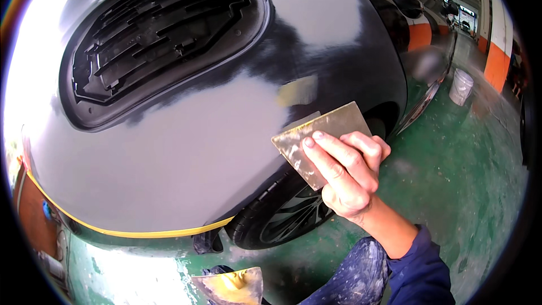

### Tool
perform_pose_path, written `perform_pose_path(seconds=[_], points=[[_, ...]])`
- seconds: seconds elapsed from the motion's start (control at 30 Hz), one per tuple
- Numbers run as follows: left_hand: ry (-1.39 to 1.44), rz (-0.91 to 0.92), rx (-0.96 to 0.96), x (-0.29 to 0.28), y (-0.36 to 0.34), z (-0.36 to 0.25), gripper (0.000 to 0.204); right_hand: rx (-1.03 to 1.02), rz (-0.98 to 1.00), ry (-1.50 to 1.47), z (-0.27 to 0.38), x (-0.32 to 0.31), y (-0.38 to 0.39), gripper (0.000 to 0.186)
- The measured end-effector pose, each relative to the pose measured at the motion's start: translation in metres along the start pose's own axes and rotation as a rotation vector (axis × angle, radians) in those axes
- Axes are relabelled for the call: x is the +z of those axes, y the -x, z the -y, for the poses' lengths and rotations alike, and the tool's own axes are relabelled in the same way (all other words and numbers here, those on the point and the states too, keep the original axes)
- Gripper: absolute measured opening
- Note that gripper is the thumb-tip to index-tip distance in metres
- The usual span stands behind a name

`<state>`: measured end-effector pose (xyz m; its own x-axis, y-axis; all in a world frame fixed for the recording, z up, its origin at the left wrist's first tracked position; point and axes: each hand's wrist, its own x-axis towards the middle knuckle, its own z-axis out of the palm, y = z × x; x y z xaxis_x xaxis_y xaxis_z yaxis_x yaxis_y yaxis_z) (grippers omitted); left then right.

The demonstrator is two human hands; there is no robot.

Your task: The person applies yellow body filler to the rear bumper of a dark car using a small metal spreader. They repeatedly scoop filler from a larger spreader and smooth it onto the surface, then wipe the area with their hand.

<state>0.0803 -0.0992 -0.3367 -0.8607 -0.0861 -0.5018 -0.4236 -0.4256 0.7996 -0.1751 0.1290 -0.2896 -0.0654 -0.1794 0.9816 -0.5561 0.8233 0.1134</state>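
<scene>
My right hand comes in from the lower right and grips a flat, greyish putty spreader. Two fingers lie stretched along its face, and the others curl at its side. Yellowish filler marks the spreader's upper edge, which is close to the car fender; whether they touch I cannot tell. Just above it, a pale yellow patch of filler lies on the dark fender. A second flat plate, at the bottom, carries a lump of yellow filler. My left hand does not show.
Grey primer covers much of the bodywork around a black vent-like panel. Yellow tape lines the lower edge. Below the fender is a wheel. A white bucket stands on the green floor, near an orange-and-white pillar.
</scene>
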Motion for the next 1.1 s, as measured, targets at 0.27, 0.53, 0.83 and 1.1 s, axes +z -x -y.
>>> perform_pose_path(seconds=[0.27, 0.53, 0.83, 1.1], points=[[-0.017, 0.053, 0.021, -0.007, -0.002, 0.000, 0.018, 0.023, -0.032, 0.001, -0.002, 0.004, -0.009, 0.026], [0.074, 0.105, -0.028, -0.015, -0.003, 0.001, 0.020, 0.043, -0.071, -0.015, -0.001, -0.007, -0.007, 0.021], [-0.003, 0.053, -0.018, -0.018, -0.004, 0.000, 0.024, -0.046, -0.150, -0.004, -0.018, 0.021, -0.045, 0.023], [0.041, -0.014, -0.072, -0.017, 0.000, 0.005, 0.022, 0.012, 0.041, -0.052, 0.000, -0.011, -0.029, 0.024]])
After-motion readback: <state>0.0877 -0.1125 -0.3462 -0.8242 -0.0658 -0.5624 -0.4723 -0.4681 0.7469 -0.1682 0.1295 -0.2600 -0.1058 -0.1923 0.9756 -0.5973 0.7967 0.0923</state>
